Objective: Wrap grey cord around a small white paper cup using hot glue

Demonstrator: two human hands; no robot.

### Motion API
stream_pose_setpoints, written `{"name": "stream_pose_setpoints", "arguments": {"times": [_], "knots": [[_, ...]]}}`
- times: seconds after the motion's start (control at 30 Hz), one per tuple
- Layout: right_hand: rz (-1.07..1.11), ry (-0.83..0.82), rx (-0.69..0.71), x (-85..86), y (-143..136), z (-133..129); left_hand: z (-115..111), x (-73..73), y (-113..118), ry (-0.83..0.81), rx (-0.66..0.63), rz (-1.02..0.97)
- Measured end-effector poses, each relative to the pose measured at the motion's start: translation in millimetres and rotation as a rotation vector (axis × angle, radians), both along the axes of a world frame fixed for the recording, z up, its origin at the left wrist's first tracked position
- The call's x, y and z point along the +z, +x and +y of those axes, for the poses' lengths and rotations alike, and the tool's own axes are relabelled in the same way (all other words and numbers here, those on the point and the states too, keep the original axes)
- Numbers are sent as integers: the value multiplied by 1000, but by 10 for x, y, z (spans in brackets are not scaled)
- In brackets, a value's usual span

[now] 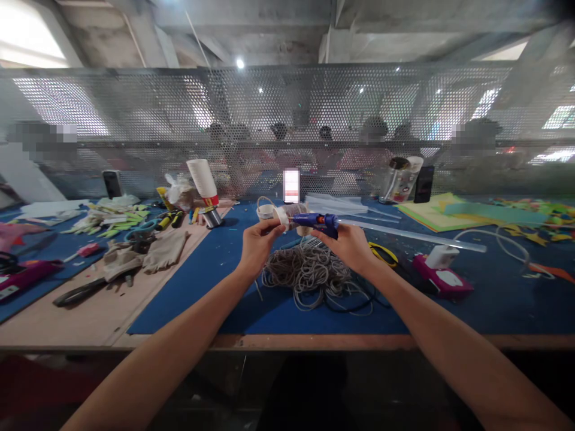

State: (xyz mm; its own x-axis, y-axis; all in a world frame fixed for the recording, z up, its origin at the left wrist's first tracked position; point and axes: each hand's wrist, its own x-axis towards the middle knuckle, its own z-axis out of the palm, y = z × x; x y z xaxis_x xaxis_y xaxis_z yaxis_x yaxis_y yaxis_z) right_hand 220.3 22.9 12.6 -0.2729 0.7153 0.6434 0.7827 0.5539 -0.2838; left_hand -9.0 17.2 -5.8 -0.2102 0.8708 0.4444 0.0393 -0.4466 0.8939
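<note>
My left hand [260, 240] pinches a small white cup-like piece [283, 218] that lies on its side. A blue hot glue gun [324, 224] is gripped in my right hand [351, 244], its nozzle pointing left at the piece. Whether the nozzle touches it, I cannot tell. A long clear glue stick [413, 236] sticks out of the gun's back towards the right. Below my hands lies a tangled heap of grey-brown cord [309, 269]. Just behind my left hand stands a small white cup with a looped handle [266, 212].
Stacked paper cups [202, 179] lean at back left, near gloves [166, 251] and pliers [81, 293]. A magenta power strip [442, 281] with a white plug lies right. Clear glue sticks [336, 203], a lit phone [291, 184] and a bottle [395, 181] stand before the perforated metal screen [287, 96].
</note>
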Motion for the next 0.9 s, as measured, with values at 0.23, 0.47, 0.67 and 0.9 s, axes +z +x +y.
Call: {"name": "stream_pose_setpoints", "arguments": {"times": [0.23,0.47,0.67,0.9], "knots": [[1,-13,1,6,7,2,-3,12,-2,-1,4,-11],[-2,-24,-4,8,5,-3,-13,30,3,-2,18,-20],[-4,-29,12,10,5,-1,-20,42,3,5,2,-31],[-25,-39,10,-2,4,-10,-9,34,-4,11,2,-32]]}}
